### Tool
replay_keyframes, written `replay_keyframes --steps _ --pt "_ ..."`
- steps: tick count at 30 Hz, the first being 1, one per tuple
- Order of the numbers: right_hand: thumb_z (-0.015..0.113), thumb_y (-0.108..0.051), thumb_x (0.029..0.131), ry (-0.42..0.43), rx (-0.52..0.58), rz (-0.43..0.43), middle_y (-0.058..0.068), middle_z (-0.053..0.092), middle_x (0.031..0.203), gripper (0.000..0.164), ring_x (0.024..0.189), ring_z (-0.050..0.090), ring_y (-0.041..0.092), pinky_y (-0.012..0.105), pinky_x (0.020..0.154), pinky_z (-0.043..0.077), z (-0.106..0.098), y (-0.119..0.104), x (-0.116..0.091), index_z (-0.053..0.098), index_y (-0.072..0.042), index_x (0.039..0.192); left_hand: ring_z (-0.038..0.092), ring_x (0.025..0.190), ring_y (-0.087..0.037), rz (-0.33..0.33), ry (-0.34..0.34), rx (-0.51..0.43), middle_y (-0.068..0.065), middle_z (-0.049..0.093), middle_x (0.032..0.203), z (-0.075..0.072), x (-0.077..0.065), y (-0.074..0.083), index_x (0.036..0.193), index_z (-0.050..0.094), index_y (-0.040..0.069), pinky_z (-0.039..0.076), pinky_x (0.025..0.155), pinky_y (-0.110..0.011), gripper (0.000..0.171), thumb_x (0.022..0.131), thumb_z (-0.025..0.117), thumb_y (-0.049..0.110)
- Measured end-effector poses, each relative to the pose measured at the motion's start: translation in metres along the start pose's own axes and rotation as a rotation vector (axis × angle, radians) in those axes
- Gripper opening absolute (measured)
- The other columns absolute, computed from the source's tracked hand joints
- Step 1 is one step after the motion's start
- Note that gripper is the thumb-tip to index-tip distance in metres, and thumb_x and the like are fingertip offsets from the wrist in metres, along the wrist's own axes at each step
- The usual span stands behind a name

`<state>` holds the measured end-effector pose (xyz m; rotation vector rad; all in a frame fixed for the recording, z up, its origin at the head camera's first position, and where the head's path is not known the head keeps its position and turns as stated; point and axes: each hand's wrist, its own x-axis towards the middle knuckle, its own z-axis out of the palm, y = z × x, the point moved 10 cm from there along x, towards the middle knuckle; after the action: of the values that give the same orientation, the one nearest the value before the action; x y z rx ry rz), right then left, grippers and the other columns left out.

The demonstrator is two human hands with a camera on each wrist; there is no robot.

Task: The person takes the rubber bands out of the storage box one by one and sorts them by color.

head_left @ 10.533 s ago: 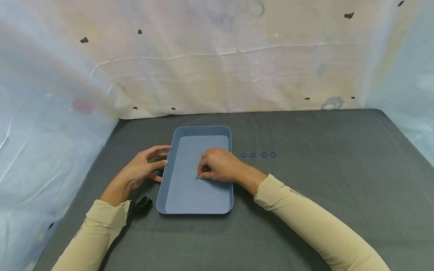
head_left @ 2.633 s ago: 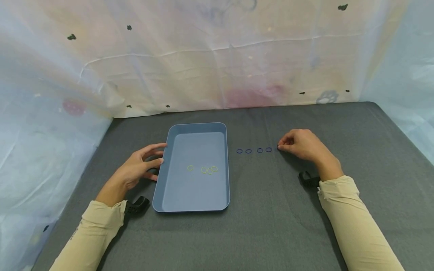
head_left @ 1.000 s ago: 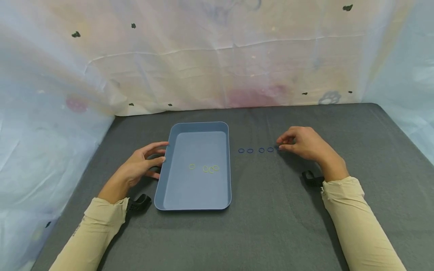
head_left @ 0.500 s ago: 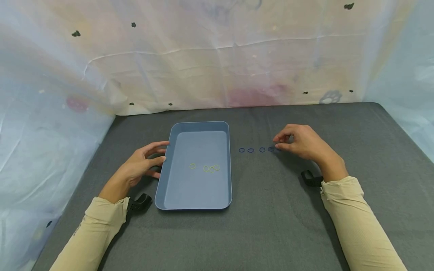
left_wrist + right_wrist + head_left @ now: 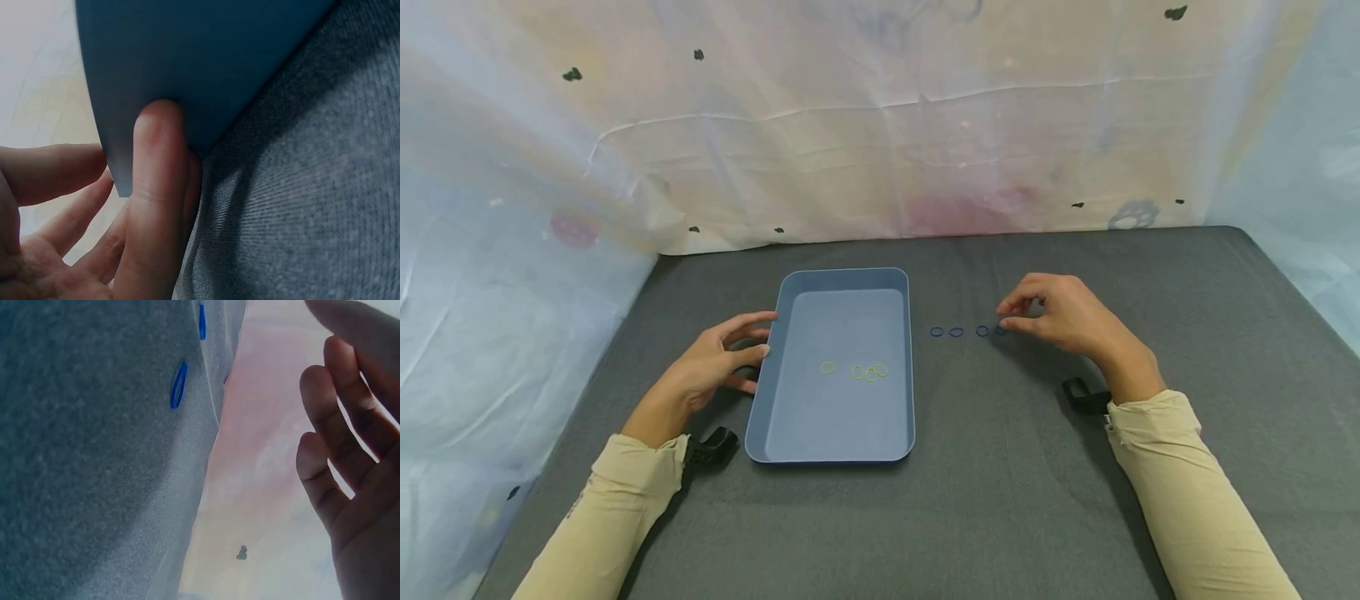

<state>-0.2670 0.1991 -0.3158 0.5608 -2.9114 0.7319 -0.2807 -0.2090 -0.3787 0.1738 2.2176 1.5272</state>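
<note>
My left hand rests its fingertips against the left wall of a blue-grey tray. In the left wrist view the thumb lies flat on the tray's outer side. Several thin yellow rubber bands lie on the tray floor. To the right of the tray, several blue rubber bands form a row on the cloth. Over the row's right end hovers my right hand, thumb and fingers apart, nothing seen between them; it partly covers a band there. Blue bands also show in the right wrist view.
Dark grey cloth covers the table. A pale printed curtain hangs along the back edge, with pale sheets at both sides. Black straps sit at both wrists.
Earlier the right hand pinched a blue band over the tray, then set it at the row's right end. Its fingers have since parted and drifted left. The left hand stays at the tray.
</note>
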Motion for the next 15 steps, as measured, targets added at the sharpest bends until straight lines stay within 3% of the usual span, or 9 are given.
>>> replay_keyframes --steps 9,15 --pt "0.081 -0.016 0.084 0.021 0.011 0.007 -0.005 0.069 0.091 0.011 0.083 0.06 0.012 0.034 0.072 0.049 0.0 -0.003 0.001 0.078 -0.019 0.094 0.062 0.107 -0.023 0.002 -0.001 -0.013 -0.021 0.033 0.157 0.001 0.001 0.001 0.155 0.035 0.018 0.063 0.072 -0.042 0.061 0.1 0.062 0.02" --pt "0.08 -0.018 0.085 0.028 0.018 -0.042 -0.004 0.069 0.092 0.01 0.082 0.061 0.012 0.034 0.071 0.049 0.0 -0.011 0.002 0.078 -0.019 0.095 0.061 0.107 -0.022 0.001 0.002 -0.015 -0.02 0.033 0.156 0.0 0.001 -0.001 0.155 0.035 0.018 0.063 0.071 -0.041 0.062 0.1 0.062 0.021"
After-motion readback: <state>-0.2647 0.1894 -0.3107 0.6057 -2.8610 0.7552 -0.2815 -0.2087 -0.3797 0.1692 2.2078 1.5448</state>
